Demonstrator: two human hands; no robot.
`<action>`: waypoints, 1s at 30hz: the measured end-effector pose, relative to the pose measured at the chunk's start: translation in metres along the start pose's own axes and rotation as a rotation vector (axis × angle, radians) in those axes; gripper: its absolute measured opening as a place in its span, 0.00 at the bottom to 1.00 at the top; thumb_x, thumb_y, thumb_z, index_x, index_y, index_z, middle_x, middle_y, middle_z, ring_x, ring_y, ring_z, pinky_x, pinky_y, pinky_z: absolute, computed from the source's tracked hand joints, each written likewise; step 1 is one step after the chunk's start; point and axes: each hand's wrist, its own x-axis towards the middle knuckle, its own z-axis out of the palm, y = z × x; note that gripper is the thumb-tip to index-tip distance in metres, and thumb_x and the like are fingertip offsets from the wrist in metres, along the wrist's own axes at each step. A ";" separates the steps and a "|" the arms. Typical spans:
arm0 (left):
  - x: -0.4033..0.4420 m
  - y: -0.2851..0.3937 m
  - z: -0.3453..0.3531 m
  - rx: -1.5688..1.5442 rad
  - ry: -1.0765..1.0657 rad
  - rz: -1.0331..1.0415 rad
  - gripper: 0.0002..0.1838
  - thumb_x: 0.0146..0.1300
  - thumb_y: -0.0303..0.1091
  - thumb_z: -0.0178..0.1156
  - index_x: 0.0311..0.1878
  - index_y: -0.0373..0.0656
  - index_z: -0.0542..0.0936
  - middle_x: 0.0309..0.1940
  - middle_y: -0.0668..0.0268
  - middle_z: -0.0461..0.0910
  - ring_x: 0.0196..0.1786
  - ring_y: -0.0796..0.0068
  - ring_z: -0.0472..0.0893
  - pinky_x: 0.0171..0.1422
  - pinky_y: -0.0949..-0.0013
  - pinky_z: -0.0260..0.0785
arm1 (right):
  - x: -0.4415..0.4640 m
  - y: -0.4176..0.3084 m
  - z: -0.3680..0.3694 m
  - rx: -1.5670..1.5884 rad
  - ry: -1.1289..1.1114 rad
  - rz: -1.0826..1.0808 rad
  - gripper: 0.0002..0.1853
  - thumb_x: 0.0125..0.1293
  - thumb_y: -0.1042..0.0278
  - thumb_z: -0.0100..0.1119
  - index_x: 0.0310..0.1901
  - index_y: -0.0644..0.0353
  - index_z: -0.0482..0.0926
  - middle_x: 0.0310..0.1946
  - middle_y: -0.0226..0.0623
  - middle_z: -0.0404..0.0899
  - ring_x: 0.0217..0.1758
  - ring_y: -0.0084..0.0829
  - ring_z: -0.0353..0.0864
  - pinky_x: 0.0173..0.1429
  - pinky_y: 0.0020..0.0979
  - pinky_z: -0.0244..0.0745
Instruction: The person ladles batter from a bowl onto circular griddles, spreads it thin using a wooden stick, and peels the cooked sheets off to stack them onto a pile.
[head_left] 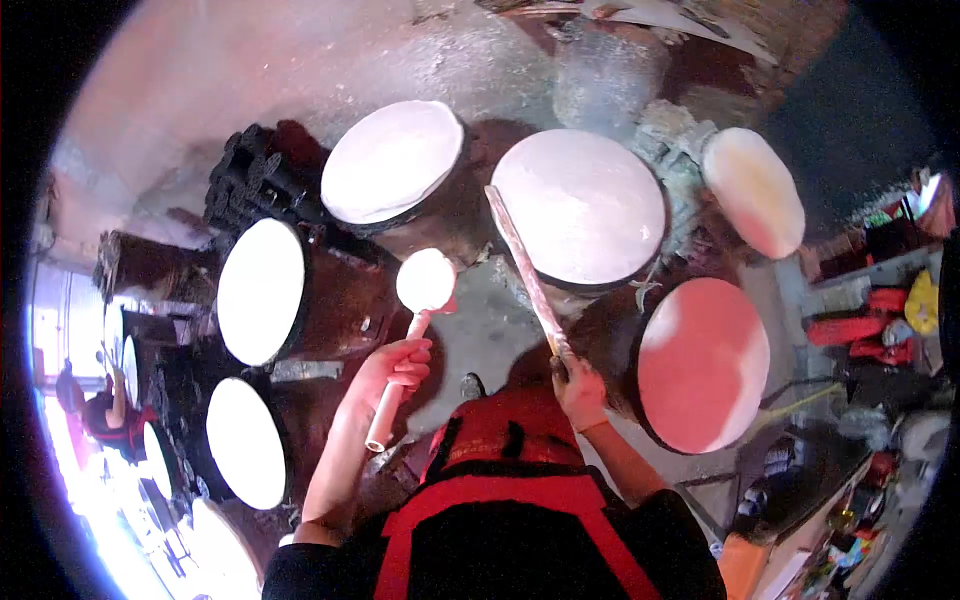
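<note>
My left hand (396, 366) is wrapped round the pale handle of a ladle-like tool (426, 282), whose round white head points away from me. Closed on the lower end of a long, stained stick (528, 270) is my right hand (579, 391). The stick's far tip overlaps the left edge of a large white round disc (580, 205). Another white disc (393, 162) lies beyond the ladle-like tool. To the right is a reddish-lit disc (704, 366).
More round white discs (261, 292) (246, 443) stand at the left, and one (754, 192) at the upper right. Dark stacked pieces (258, 180) sit at the upper left. Another person (108, 412) is at the far left. Mixed items lie along the right edge.
</note>
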 end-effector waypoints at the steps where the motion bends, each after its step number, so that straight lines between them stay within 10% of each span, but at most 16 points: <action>1: -0.022 -0.002 0.020 -0.156 0.006 0.006 0.07 0.70 0.31 0.46 0.41 0.36 0.68 0.20 0.72 0.62 0.15 0.88 0.59 0.10 0.85 0.51 | -0.002 0.009 -0.002 0.036 -0.037 -0.047 0.18 0.58 0.57 0.59 0.50 0.52 0.77 0.34 0.49 0.78 0.36 0.50 0.78 0.39 0.46 0.73; 4: -0.085 0.004 0.032 -0.476 -0.401 -0.061 0.13 0.72 0.29 0.41 0.54 0.33 0.64 0.21 0.69 0.61 0.14 0.87 0.58 0.10 0.85 0.52 | -0.010 0.024 -0.005 0.012 -0.323 -0.058 0.21 0.60 0.60 0.58 0.55 0.51 0.75 0.42 0.51 0.78 0.41 0.51 0.79 0.43 0.44 0.74; 6: -0.098 -0.004 0.031 -0.390 -0.426 0.251 0.14 0.72 0.29 0.42 0.56 0.32 0.64 0.21 0.69 0.60 0.14 0.87 0.57 0.09 0.84 0.50 | 0.002 0.016 -0.005 0.193 -0.162 -0.128 0.23 0.61 0.64 0.58 0.59 0.56 0.72 0.48 0.51 0.77 0.48 0.45 0.80 0.49 0.38 0.75; 10: -0.065 0.048 0.001 -0.029 0.102 0.339 0.09 0.69 0.27 0.46 0.48 0.33 0.67 0.22 0.71 0.63 0.15 0.90 0.58 0.10 0.87 0.47 | 0.049 -0.022 0.002 0.495 0.047 -0.167 0.20 0.66 0.64 0.56 0.57 0.62 0.72 0.46 0.43 0.80 0.48 0.32 0.80 0.48 0.28 0.72; 13: -0.047 0.085 -0.036 -0.227 -0.028 0.215 0.07 0.69 0.28 0.47 0.46 0.36 0.67 0.22 0.72 0.63 0.15 0.89 0.58 0.11 0.86 0.48 | 0.116 -0.016 0.049 0.548 -0.212 0.016 0.11 0.66 0.67 0.56 0.47 0.61 0.76 0.33 0.30 0.79 0.35 0.25 0.77 0.40 0.22 0.70; 15: -0.061 0.086 -0.038 0.157 0.170 0.487 0.07 0.68 0.30 0.49 0.46 0.40 0.66 0.22 0.73 0.63 0.15 0.88 0.59 0.12 0.84 0.49 | 0.147 -0.040 0.062 0.682 -0.156 -0.098 0.06 0.64 0.70 0.56 0.40 0.61 0.77 0.27 0.25 0.74 0.29 0.18 0.70 0.33 0.22 0.66; 20: -0.066 0.103 -0.056 0.535 0.384 0.608 0.08 0.67 0.33 0.52 0.45 0.48 0.64 0.21 0.75 0.62 0.15 0.87 0.59 0.14 0.80 0.49 | 0.223 -0.150 0.066 0.688 -0.418 -0.050 0.07 0.60 0.74 0.57 0.40 0.62 0.78 0.28 0.33 0.78 0.29 0.27 0.78 0.35 0.30 0.71; 24: -0.054 0.164 -0.111 0.032 0.081 0.349 0.04 0.66 0.27 0.50 0.40 0.43 0.66 0.21 0.73 0.62 0.17 0.89 0.59 0.14 0.85 0.46 | 0.289 -0.255 0.085 0.045 -0.166 -0.576 0.16 0.58 0.61 0.61 0.46 0.60 0.76 0.38 0.44 0.79 0.41 0.49 0.79 0.44 0.44 0.74; 30: -0.057 0.195 -0.140 -0.285 -0.024 0.234 0.03 0.67 0.27 0.50 0.40 0.41 0.66 0.21 0.73 0.62 0.17 0.89 0.59 0.12 0.87 0.48 | 0.339 -0.317 0.145 -0.555 -0.234 -0.773 0.25 0.61 0.57 0.55 0.61 0.50 0.69 0.48 0.39 0.73 0.39 0.32 0.78 0.35 0.33 0.78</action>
